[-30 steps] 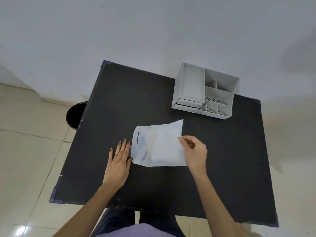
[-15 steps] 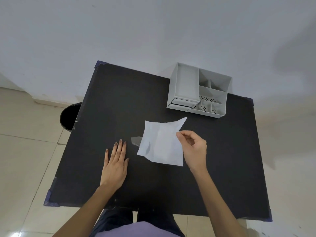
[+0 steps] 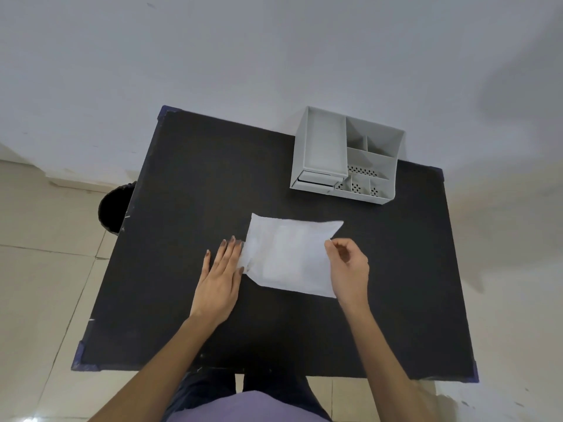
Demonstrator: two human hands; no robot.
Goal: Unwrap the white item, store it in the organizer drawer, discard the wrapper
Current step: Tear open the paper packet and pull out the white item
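You stand at a black table (image 3: 189, 184) pushed against a plain pale wall (image 3: 274, 50), with cream floor tiles (image 3: 39, 284) on either side. Blue tape shows at the table's corners. At about nine o'clock from the table's middle, a dark round bin (image 3: 114, 208) sits on the floor, partly hidden by the table's edge. At about one o'clock, near the far edge, stands the grey organizer (image 3: 345, 156): a long tray on its left with a small drawer (image 3: 316, 179) beneath it, and several open compartments on its right, some with perforated bottoms. The drawer looks shut or nearly so.

The white item (image 3: 289, 254), flat and pouch-like, lies at the table's middle, well apart from the organizer at its one o'clock. Whether a clear wrapper covers it, you cannot tell from here.

Your left hand (image 3: 219, 278) lies flat and spread on the table at the item's nine o'clock, fingertips (image 3: 236, 242) touching its left edge, grasping nothing. Your right hand (image 3: 347, 266) sits at the item's three o'clock, thumb and forefinger pinched together on its right edge near the upper corner, the other fingers curled in.
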